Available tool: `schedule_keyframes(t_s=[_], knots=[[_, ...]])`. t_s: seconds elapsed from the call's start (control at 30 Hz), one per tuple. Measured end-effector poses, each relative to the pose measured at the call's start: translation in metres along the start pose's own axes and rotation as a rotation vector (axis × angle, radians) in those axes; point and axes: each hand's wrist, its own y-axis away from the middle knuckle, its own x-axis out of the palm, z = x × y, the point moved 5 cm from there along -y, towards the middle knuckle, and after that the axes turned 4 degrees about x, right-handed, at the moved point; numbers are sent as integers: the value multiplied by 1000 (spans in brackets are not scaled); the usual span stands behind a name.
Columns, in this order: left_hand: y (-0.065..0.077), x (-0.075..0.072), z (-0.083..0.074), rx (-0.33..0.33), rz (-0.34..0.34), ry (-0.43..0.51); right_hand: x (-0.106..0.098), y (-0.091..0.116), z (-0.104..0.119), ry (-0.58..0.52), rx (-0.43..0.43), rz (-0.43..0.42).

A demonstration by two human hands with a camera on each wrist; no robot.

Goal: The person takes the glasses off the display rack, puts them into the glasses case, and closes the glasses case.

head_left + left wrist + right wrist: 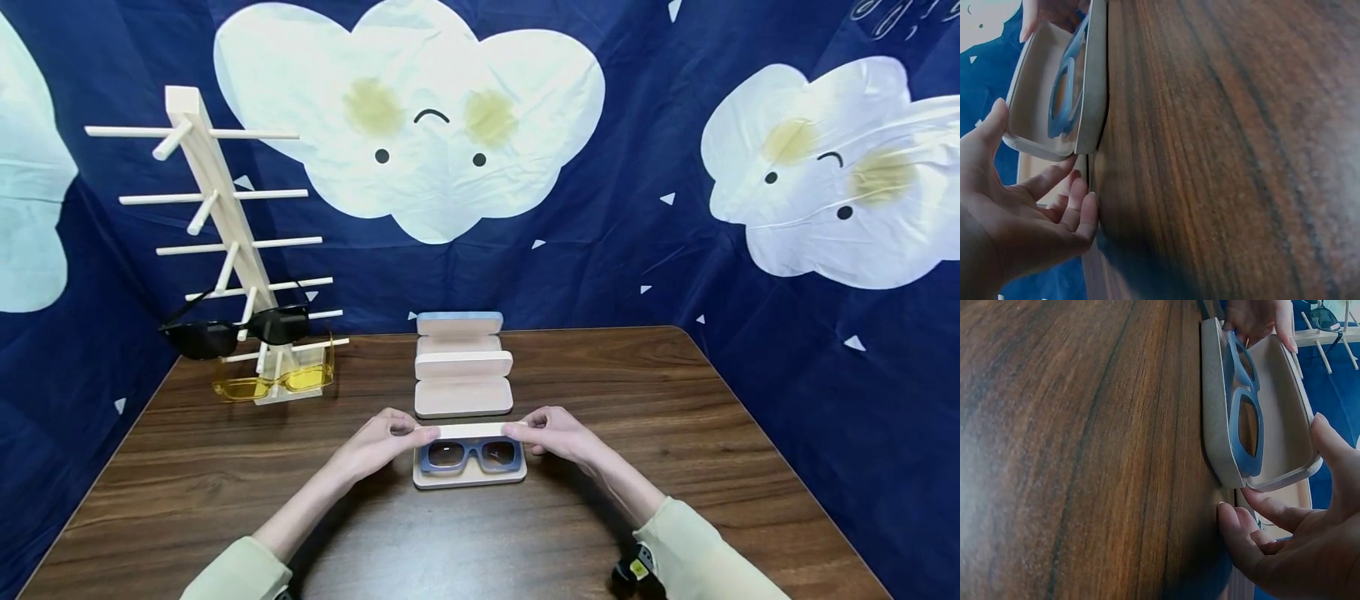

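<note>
A pale eyeglass case [469,481] lies on the table in front of me with its lid partly raised. Inside sit blue-framed sunglasses [471,451] with brown lenses, also visible in the left wrist view [1055,128]. At the lid's left end, my left hand [377,447] pinches it, thumb on the front edge and index finger near the hinge side. My right hand [564,435] grips the other end the same way; the right wrist view shows its thumb on the lid's rim and the other fingers loosely bent below the case.
Two more open cases [463,398] [459,323] stand in line behind this one. At the back left, a wooden peg rack [225,200] carries black sunglasses [202,340] and yellow-lensed glasses [306,379]. A dark blue cloth [637,350] with clouds hangs around the table.
</note>
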Motion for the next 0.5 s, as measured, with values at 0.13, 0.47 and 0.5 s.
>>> schedule_keyframes(t_s=[0.13,0.47,0.5], knots=[[1,1,2,8,6,3,0,0,0,12,-27,12],[2,2,4,46,21,15,2,-2,0,35,-123,77],[2,1,4,48,20,18,2,-2,1,39,-136,80]])
